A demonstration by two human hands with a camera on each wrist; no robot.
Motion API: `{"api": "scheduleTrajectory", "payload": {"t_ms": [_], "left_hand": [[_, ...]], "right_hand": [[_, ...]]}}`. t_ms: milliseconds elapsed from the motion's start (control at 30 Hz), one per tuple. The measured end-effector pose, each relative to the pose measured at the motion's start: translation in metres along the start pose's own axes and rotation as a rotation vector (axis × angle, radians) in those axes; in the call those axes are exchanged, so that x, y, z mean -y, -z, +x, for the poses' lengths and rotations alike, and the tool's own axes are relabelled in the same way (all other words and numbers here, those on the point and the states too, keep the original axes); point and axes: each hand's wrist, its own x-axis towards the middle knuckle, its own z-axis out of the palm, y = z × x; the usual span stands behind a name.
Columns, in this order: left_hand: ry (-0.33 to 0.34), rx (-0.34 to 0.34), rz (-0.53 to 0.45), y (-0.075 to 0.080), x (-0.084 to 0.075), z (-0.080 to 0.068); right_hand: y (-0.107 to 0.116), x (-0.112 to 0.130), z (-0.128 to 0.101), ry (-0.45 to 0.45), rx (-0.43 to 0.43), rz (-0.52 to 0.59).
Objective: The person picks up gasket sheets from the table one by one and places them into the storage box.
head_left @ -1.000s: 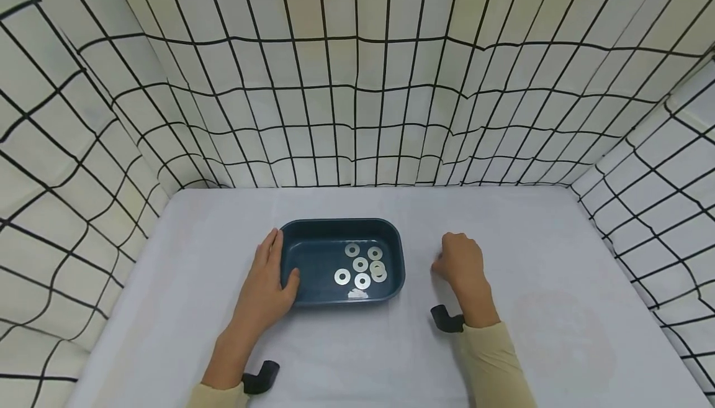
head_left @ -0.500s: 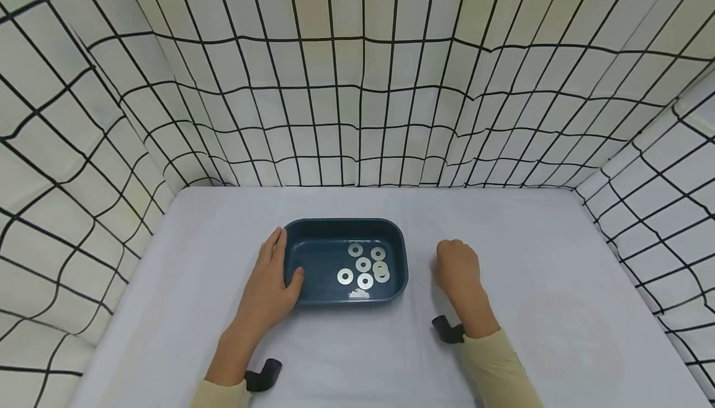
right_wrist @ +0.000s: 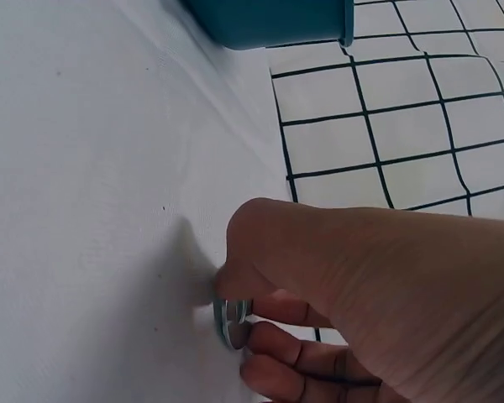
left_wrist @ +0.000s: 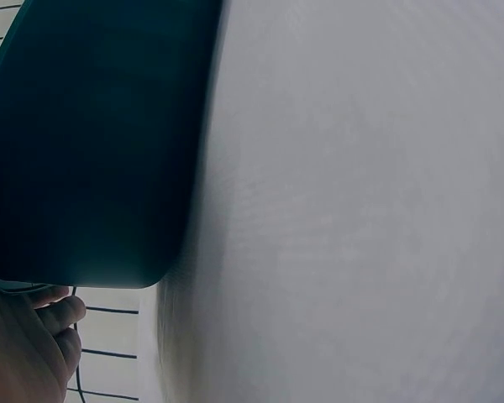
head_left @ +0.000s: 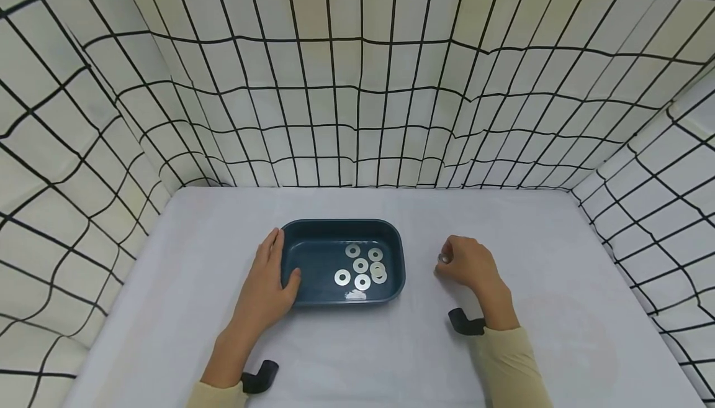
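Note:
A dark teal tray (head_left: 313, 243) lies in the middle of the white table, with several flat metal washers (head_left: 360, 265) in its right half. Two of these overlap. My left hand (head_left: 265, 296) holds the tray's left end, thumb over the front rim and fingers along the left side. To the right of the tray, my right hand (head_left: 472, 262) pinches metal washers (right_wrist: 232, 323) between thumb and fingers, low over the cloth. The right wrist view shows at least two of them edge-on, partly hidden by the fingers.
White cloth (head_left: 357, 358) covers the table. Black netting (head_left: 357, 85) over pale walls closes off the back and both sides. A black curved piece sits at each wrist, one left (head_left: 260, 378) and one right (head_left: 465, 322).
My right hand has shifted a little to the right and turned, so washers now show between thumb and fingers. The left hand and the tray stay in place.

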Motion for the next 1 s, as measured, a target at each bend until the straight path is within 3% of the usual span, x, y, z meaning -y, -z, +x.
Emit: {"api": "scheduleTrajectory", "payload": {"t_ms": [300,667,833,1000], "left_hand": [[-0.005,0.002,-0.009,-0.001,0.000,0.000],[-0.028,-0.018,-0.009,-0.001,0.000,0.001],[-0.045,-0.048,0.004,-0.003,0.002,0.000],[-0.040,-0.038,0.005,-0.002,0.003,0.000]], "right_hand": [[0.007,0.007,0.001,0.104,-0.036,0.009],[0.028,0.055,-0.009,0.233,-0.170,0.136],[0.034,0.075,-0.015,0.313,-0.177,0.185],[0.032,0.093,-0.019,0.356,-0.174,0.152]]}}
